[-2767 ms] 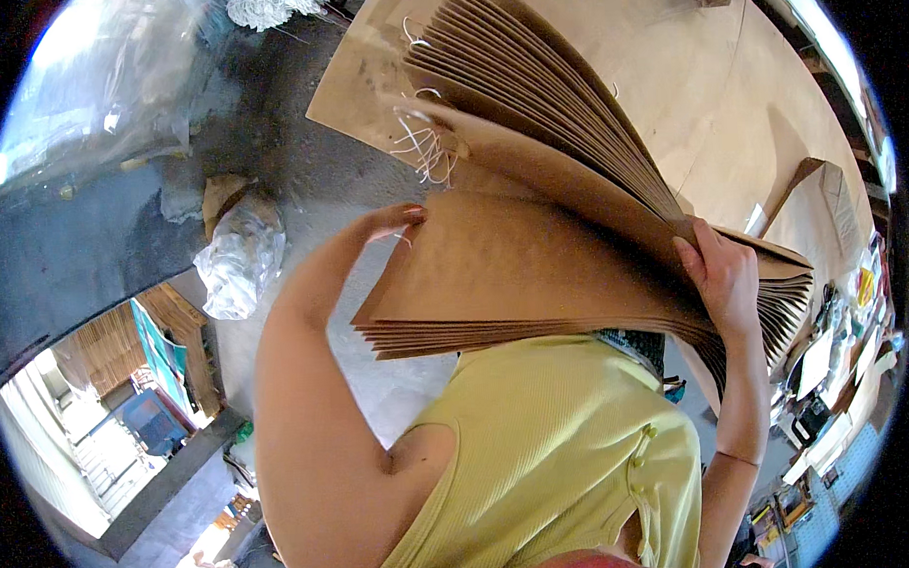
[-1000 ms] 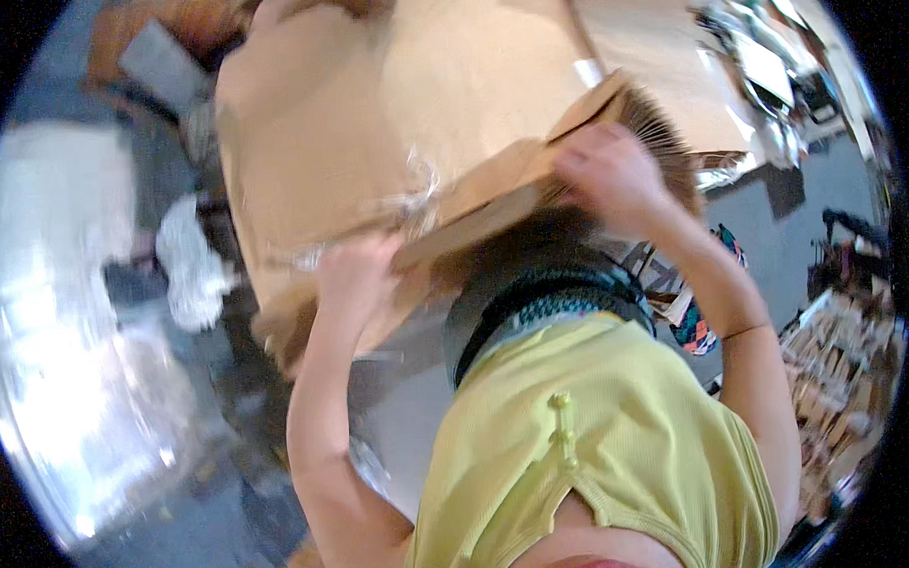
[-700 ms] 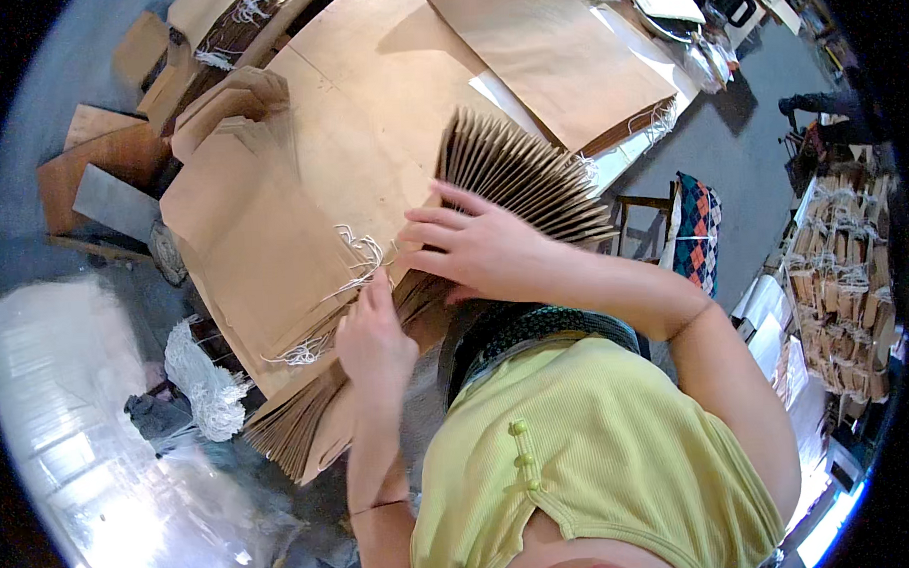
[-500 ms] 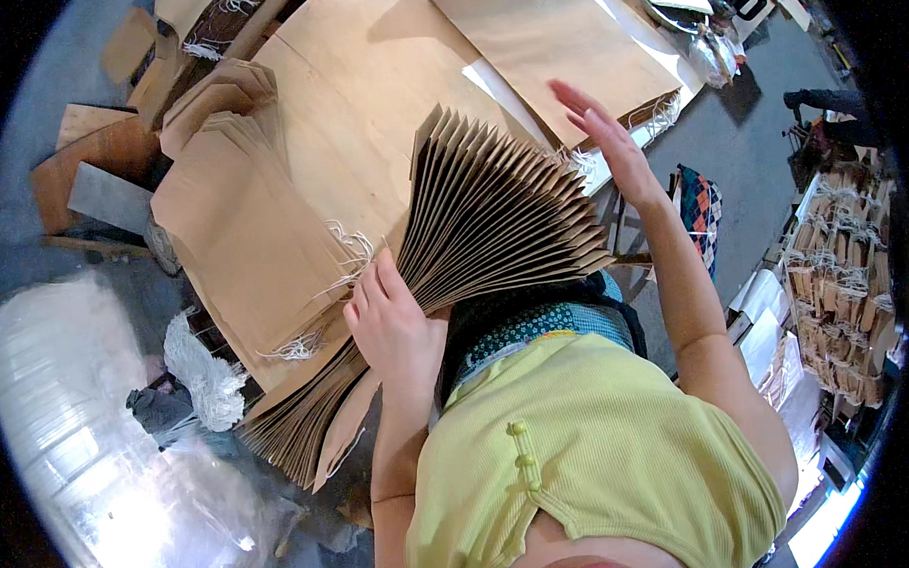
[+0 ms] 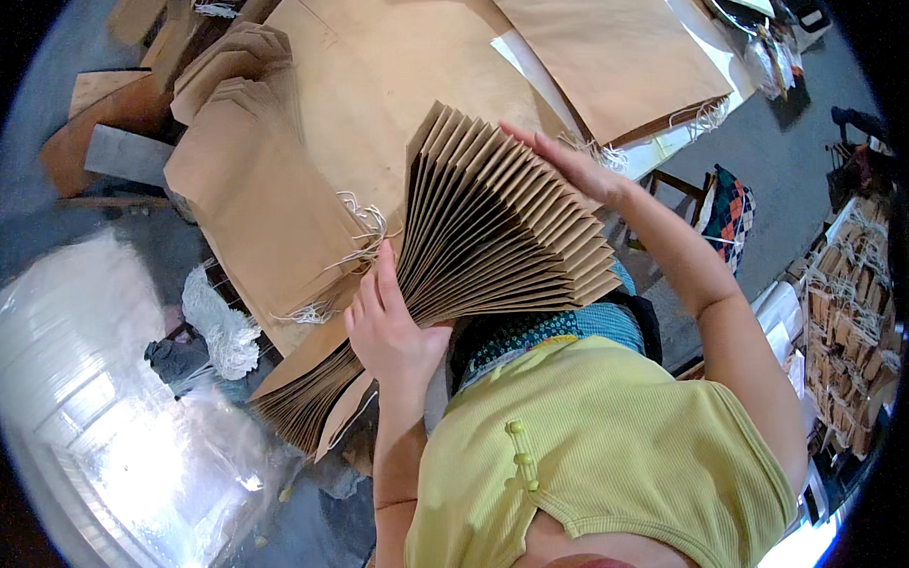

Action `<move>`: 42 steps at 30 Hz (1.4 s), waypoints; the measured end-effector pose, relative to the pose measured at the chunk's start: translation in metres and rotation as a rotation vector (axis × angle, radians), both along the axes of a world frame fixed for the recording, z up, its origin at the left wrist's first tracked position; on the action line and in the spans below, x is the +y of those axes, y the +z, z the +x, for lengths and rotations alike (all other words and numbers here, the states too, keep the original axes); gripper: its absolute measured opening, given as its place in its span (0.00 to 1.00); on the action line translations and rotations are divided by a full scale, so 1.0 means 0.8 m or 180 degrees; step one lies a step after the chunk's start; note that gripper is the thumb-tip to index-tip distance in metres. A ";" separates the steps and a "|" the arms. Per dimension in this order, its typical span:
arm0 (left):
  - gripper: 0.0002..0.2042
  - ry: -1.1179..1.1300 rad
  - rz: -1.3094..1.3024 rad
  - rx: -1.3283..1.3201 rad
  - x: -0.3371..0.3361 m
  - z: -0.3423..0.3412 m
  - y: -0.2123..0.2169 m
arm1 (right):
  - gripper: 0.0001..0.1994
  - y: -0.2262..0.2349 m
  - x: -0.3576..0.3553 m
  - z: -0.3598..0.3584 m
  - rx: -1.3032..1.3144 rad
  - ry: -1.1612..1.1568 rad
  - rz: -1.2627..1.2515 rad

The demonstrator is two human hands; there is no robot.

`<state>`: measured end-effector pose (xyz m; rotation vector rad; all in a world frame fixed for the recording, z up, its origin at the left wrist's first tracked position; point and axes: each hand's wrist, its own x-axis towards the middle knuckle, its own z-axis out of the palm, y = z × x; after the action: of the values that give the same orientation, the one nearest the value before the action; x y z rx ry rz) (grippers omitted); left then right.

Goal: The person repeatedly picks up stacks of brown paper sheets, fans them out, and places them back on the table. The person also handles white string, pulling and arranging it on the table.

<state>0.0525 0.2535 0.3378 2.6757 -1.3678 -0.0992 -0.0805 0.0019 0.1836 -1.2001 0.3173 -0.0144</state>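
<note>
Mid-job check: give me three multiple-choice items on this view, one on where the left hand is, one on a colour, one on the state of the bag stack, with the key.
1. Where does the left hand sit?
A. On the near, lower end of the fanned stack of brown paper bags
B. On the patterned chair
C. Flat on the floor

2. What colour is the person's top?
A. Red
B. Yellow-green
C. Black

3. How does the stack under the hands stand?
A. Squared into a flat, even pile
B. Splayed open like a fan
C. Rolled into a tube

Key: 1 A, the left hand grips the narrow end near the body while the right hand rests on the far upper edge. 2 B, the ribbed top is yellow-green. 3 B, the bag edges spread apart from the gripped end.
</note>
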 end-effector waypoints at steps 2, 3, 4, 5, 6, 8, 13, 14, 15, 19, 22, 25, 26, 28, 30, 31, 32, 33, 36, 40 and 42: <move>0.46 0.0016 -0.0013 0.0023 -0.005 -0.001 0.004 | 0.36 0.006 -0.023 0.022 -0.0010 -0.0564 -0.0279; 0.46 0.0013 -0.0020 0.0036 -0.006 -0.002 0.005 | 0.36 0.000 -0.030 0.036 -0.0070 -0.0802 -0.0608; 0.44 -0.0032 -0.0064 0.0007 -0.007 -0.003 0.006 | 0.36 0.005 -0.025 0.045 -0.0174 -0.0472 -0.0535; 0.43 -0.0087 -0.0110 -0.0030 -0.006 -0.001 0.006 | 0.35 0.013 -0.018 0.056 -0.0286 -0.0153 -0.0465; 0.41 -0.0146 -0.0156 -0.0067 -0.006 0.000 0.005 | 0.35 0.021 -0.012 0.064 -0.0398 0.0163 -0.0398; 0.37 -0.0119 -0.0382 -0.0159 -0.006 -0.001 0.002 | 0.34 0.029 -0.029 0.080 -0.0406 0.0265 0.0151; 0.35 -0.0122 -0.0261 -0.0268 -0.005 -0.001 0.002 | 0.20 0.011 -0.029 0.130 -0.0076 -0.0229 0.0648; 0.35 -0.0149 -0.0117 -0.0319 -0.004 0.001 0.002 | 0.18 0.010 -0.023 0.131 0.0082 -0.0146 0.0787; 0.34 -0.0175 -0.0066 -0.0408 -0.003 0.002 0.002 | 0.20 0.011 -0.015 0.131 0.0246 -0.0075 0.0934; 0.35 0.0033 0.0070 -0.0151 0.001 0.003 -0.015 | 0.23 0.013 -0.025 0.103 0.0167 0.0085 0.0287; 0.36 0.0161 -0.0066 0.0098 0.002 -0.001 -0.016 | 0.28 0.003 -0.045 0.061 -0.0282 -0.0199 -0.0440; 0.37 0.0126 -0.0301 -0.0135 -0.010 -0.002 -0.004 | 0.30 0.021 -0.030 -0.005 -0.0261 -0.0855 -0.0239; 0.38 0.0086 -0.0357 -0.0215 -0.011 -0.004 -0.005 | 0.30 0.037 0.007 -0.014 -0.0301 -0.0958 0.0461; 0.39 -0.0200 -0.0303 -0.0309 -0.013 0.002 -0.008 | 0.30 0.034 0.036 -0.024 -0.0319 -0.0869 0.0071; 0.40 -0.0111 0.0061 0.0033 -0.011 0.002 -0.008 | 0.29 0.021 0.028 -0.032 0.0114 -0.1003 -0.0545; 0.43 -0.0083 0.0186 -0.0053 -0.006 0.005 -0.011 | 0.27 0.006 0.019 -0.039 0.0253 -0.1066 -0.0924; 0.45 0.0019 0.0311 0.0033 -0.007 0.004 -0.008 | 0.26 0.003 0.009 -0.051 0.0389 -0.1132 -0.1326; 0.48 0.0120 0.0436 0.0119 -0.009 -0.001 -0.001 | 0.30 0.005 0.009 -0.076 0.0941 -0.0940 -0.1691; 0.55 0.0053 0.0347 0.0120 -0.013 -0.003 0.004 | 0.52 -0.022 0.028 -0.164 0.1511 0.0458 -0.2931; 0.60 -0.0100 0.0439 -0.0068 -0.013 -0.003 -0.005 | 0.61 0.000 0.084 -0.175 0.0527 -0.0654 -0.1497; 0.49 -0.0272 0.0313 -0.0105 -0.011 -0.001 -0.011 | 0.59 0.026 0.119 -0.135 0.0214 -0.1316 -0.0785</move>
<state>0.0517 0.2449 0.3293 2.7091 -1.5258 -0.1349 -0.1889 0.0971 0.2047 -1.3618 0.6327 -0.3821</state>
